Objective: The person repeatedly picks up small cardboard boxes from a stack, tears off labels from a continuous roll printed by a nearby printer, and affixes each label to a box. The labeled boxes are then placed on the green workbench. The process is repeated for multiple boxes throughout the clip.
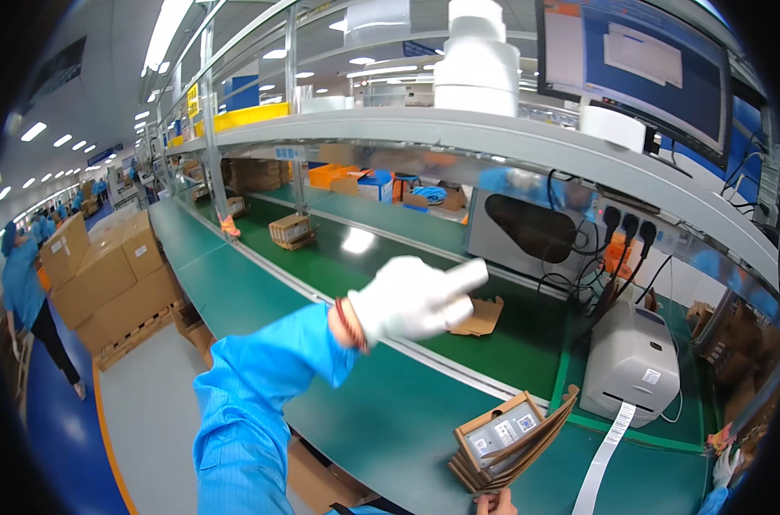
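Observation:
My left hand (414, 300), in a white glove with a red band at the wrist, reaches out over the green conveyor belt. Its fingers stretch toward the right, and no object shows in it. Below it on the right, a small open cardboard box (464, 436) sits tilted at the bench's near edge, its flap raised. Inside lies a grey device (503, 432) with white printed labels. Bare fingers of my right hand (496, 503) grip the box's lower edge; the rest of that hand is out of the picture. A flat cardboard piece (480, 318) lies on the belt beyond my left hand.
A grey label printer (632, 365) stands at the right, a label strip (604, 459) hanging from it. Black plugs and cables (628, 227) dangle beneath the shelf (390, 123). Another small carton (292, 231) rests farther along the belt. Another person's gloved hand (726, 468) shows far right.

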`<state>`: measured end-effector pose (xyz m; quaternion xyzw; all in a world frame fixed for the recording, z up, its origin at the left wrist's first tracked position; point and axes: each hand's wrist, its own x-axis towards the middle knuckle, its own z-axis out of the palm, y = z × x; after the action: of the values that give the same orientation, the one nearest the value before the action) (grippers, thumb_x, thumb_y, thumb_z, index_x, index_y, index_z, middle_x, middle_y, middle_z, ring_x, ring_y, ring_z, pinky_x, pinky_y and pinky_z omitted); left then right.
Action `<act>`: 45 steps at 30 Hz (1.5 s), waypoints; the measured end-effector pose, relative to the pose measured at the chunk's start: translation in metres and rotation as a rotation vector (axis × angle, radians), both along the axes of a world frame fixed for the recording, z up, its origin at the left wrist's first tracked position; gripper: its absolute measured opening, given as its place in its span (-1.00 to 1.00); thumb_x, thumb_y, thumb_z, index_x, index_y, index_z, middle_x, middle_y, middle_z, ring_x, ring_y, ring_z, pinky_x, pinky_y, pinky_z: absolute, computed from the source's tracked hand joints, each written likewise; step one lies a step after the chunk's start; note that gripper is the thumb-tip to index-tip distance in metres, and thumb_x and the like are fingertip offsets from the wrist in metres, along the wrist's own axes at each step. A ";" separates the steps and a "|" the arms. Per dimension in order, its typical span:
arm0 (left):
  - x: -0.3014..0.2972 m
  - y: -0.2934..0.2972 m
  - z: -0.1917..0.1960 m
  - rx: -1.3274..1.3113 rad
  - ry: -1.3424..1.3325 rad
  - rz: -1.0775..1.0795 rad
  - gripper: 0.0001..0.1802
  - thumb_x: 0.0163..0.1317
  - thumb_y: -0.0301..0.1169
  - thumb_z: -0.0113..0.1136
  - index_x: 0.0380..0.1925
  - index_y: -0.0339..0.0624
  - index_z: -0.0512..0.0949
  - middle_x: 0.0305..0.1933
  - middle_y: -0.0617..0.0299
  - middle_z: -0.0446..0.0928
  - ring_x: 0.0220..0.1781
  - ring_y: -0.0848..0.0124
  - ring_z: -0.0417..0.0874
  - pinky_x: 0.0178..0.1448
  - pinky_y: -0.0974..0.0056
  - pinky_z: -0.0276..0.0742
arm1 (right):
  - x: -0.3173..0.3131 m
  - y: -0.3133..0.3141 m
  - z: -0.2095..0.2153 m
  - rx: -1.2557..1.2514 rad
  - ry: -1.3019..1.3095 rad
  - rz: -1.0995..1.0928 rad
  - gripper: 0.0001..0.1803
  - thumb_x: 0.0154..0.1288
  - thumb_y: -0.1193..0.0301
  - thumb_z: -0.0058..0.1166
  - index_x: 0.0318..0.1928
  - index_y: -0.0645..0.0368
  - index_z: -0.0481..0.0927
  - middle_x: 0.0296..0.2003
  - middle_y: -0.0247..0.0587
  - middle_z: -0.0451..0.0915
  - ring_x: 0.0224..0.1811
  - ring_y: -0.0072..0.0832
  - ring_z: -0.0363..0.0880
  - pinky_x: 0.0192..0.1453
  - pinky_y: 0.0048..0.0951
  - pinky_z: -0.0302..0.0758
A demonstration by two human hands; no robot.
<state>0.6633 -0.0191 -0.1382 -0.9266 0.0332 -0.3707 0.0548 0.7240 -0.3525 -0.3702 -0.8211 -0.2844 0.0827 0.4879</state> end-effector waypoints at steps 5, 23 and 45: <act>-0.050 -0.093 0.020 0.055 0.071 -0.440 -0.80 -0.01 -0.39 0.15 -0.37 -0.23 0.55 -0.76 0.25 0.36 -0.76 0.28 0.40 -0.76 0.21 0.20 | 0.002 0.000 0.009 -0.030 -0.060 -0.003 -0.78 0.23 0.40 0.04 -0.18 0.27 0.46 -0.48 0.03 0.59 -0.46 -0.10 0.58 -0.36 -0.25 0.47; -0.114 -0.146 -0.011 -0.304 -0.083 -0.194 -0.83 -0.20 -0.32 0.17 -0.70 -0.18 0.45 -0.76 0.24 0.32 -0.66 0.35 0.41 -0.79 0.31 0.26 | 0.030 -0.018 -0.049 -0.177 -0.077 -0.043 -0.77 0.25 0.52 -0.06 -0.09 0.32 0.45 -0.53 -0.25 0.56 -0.57 -0.55 0.49 -0.43 -0.55 0.41; -0.002 -0.183 -0.273 -1.486 0.101 -0.297 -0.56 0.37 -0.40 -0.18 0.17 -0.38 0.08 0.15 -0.07 0.38 0.12 0.21 0.51 0.15 0.26 0.42 | 0.002 -0.008 -0.049 0.233 -0.062 -0.171 -0.36 0.32 0.23 -0.08 0.27 0.38 0.14 0.21 0.10 0.25 0.25 -0.11 0.24 0.32 -0.21 0.11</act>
<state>0.6610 -0.2024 -0.4115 -0.7214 -0.0982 -0.2563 -0.6358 0.7263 -0.3608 -0.4187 -0.7825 -0.2359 -0.0184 0.5759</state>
